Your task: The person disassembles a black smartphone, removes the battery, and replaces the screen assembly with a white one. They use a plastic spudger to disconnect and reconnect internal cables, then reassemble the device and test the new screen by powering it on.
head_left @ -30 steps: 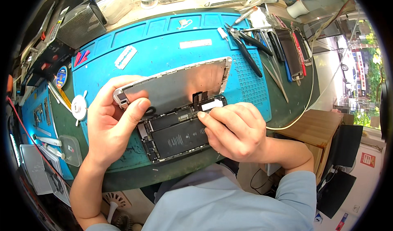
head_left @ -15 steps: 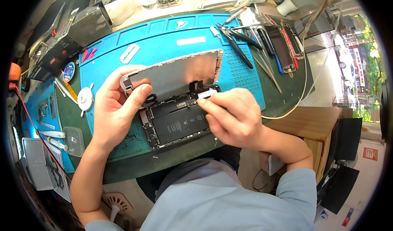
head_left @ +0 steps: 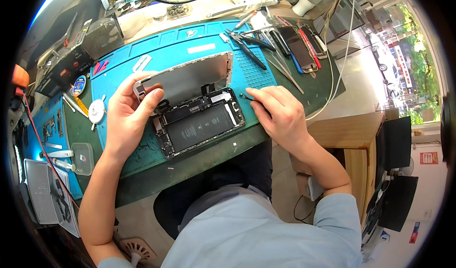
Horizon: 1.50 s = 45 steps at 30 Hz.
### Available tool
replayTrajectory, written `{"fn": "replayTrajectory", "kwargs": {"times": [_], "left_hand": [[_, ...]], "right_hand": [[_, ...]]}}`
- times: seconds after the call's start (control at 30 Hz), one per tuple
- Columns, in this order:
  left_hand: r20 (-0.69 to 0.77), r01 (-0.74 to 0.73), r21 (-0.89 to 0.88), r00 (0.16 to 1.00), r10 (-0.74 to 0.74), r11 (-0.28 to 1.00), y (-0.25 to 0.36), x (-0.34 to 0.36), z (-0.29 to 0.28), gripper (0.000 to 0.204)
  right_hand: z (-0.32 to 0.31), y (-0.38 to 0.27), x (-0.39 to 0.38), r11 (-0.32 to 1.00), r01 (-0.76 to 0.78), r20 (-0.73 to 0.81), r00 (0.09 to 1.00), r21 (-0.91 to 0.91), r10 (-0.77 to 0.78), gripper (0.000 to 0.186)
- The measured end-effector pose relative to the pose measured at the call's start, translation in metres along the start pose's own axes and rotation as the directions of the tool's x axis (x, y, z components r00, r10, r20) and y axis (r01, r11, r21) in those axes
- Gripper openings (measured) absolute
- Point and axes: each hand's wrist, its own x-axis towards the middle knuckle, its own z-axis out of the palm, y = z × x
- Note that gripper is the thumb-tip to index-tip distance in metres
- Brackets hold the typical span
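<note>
An opened phone (head_left: pixel 199 125) lies on the blue work mat, its black battery and inner parts showing. Its lifted screen panel (head_left: pixel 190 80) stands tilted up along the phone's far side. The fingers and thumb of my left hand (head_left: pixel 128 109) are closed round the panel's left end. To the right of the phone, my right hand (head_left: pixel 280 109) pinches a small dark part with a short flex cable (head_left: pixel 246 97). That part is apart from the phone; its exact kind is too small to tell. A black cable loop sits by my left thumb.
Flush cutters (head_left: pixel 249 47), tweezers and several screwdrivers lie right of the blue mat (head_left: pixel 261 75), near another phone screen (head_left: pixel 293 47). A solder wick reel (head_left: pixel 96 111) and a clear plastic box (head_left: pixel 83 159) are at left. A white cable (head_left: pixel 335 87) crosses the right side.
My right hand has drawn away from the phone's upper right corner toward the right, with the small part in its fingers. My left hand still holds the screen panel. The whole view has shifted.
</note>
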Motion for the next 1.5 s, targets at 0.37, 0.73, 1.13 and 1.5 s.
{"fn": "replayTrajectory", "kwargs": {"times": [0.37, 0.73, 1.13, 1.5], "left_hand": [[0.002, -0.012, 0.017, 1.0, 0.012, 1.0, -0.002, 0.0, 0.0, 0.031], [0.035, 0.04, -0.06, 0.999, -0.038, 0.997, 0.002, 0.0, 0.003, 0.029], [0.011, 0.029, -0.062, 1.0, -0.028, 0.998, 0.003, -0.001, 0.004, 0.029], [0.029, 0.051, -0.077, 0.998, -0.049, 0.996, 0.005, -0.002, 0.004, 0.029]], "right_hand": [[0.01, -0.022, 0.03, 0.893, -0.087, 0.135, 0.99, 0.441, 0.03, 0.016], [0.032, -0.006, 0.06, 0.886, 0.356, 0.037, 0.923, 0.297, -0.383, 0.019], [0.041, 0.002, 0.059, 0.856, 0.414, 0.021, 0.897, 0.308, -0.442, 0.024], [0.042, 0.006, 0.059, 0.831, 0.463, 0.005, 0.873, 0.308, -0.488, 0.031]]}}
